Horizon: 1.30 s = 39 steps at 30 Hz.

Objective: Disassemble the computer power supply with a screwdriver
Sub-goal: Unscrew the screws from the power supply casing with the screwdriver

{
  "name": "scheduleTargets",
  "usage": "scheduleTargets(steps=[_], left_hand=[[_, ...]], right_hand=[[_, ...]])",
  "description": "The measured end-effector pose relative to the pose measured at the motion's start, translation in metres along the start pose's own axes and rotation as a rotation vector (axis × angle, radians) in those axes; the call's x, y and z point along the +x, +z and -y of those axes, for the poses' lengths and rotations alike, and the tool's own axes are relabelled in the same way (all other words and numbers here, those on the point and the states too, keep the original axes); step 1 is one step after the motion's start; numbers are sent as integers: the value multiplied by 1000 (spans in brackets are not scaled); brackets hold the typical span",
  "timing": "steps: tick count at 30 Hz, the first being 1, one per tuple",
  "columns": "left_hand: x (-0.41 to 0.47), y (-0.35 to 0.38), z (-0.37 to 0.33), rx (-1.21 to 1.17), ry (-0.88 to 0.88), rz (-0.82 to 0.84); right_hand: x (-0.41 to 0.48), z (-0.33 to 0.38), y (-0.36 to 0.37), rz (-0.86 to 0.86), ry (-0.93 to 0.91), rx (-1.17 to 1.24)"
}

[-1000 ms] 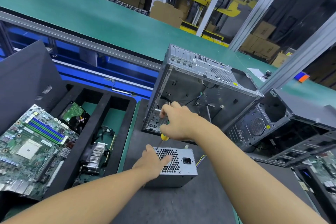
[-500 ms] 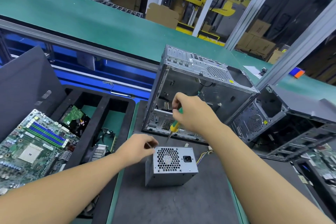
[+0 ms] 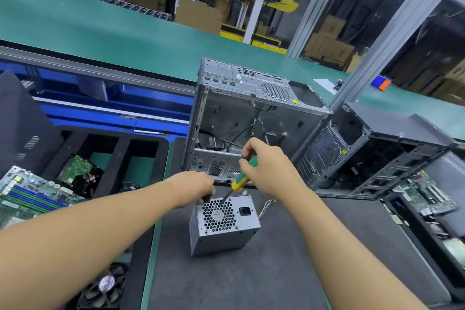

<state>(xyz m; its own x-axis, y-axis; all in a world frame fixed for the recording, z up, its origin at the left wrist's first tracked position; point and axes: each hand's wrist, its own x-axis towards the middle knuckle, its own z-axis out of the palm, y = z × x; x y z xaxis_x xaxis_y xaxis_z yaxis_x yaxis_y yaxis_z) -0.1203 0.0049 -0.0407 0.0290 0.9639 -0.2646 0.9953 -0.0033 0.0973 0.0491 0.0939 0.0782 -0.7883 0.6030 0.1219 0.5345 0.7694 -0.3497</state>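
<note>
A grey metal power supply (image 3: 226, 231) stands on the dark mat, its honeycomb fan grille and black socket facing up, coloured wires trailing from its far right. My right hand (image 3: 266, 166) grips a green and yellow screwdriver (image 3: 240, 176), whose tip meets the top far edge of the grille. My left hand (image 3: 195, 190) is curled at the supply's far left corner, fingers bent downward; whether it pinches anything is hidden.
An open grey computer case (image 3: 251, 118) stands just behind the supply, a second dark case (image 3: 372, 148) to its right. A black compartment tray (image 3: 125, 153) with a hard drive, a motherboard (image 3: 27, 194) and a loose fan (image 3: 105, 287) lie left. A green conveyor runs behind.
My left hand came off the grille to the supply's far left corner. My right hand moved up and right, and the screwdriver tip now touches the grille's far edge.
</note>
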Motion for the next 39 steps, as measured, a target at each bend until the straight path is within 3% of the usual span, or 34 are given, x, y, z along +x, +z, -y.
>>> scheduleTargets(steps=[6,15,19,21,23,28,31,36,39], left_hand=[[5,0,-4,63,78,4],[1,15,-10,200,36,-82],[1,8,-15,49,-4,-41],[-5,12,-22,-115,-66,-96],[-10,23,-30,-154,-124,-130],[10,48,-66,22,-120,-15],[25,59,-81,44,-227,-99],[28,57,-69,-202,-346,-167],[21,42,-47,-606,-552,-235]], right_hand=[[-9,-25,-9,-87,164,39],[-13,-28,7,-114,208,68],[-15,-45,-4,-294,305,99],[-22,-64,-10,-372,397,77],[-31,-81,-8,-342,485,101],[-50,-103,31,-227,623,170],[-54,-107,47,-271,657,187],[-62,-120,61,-285,671,350],[-72,-124,85,-294,702,531]])
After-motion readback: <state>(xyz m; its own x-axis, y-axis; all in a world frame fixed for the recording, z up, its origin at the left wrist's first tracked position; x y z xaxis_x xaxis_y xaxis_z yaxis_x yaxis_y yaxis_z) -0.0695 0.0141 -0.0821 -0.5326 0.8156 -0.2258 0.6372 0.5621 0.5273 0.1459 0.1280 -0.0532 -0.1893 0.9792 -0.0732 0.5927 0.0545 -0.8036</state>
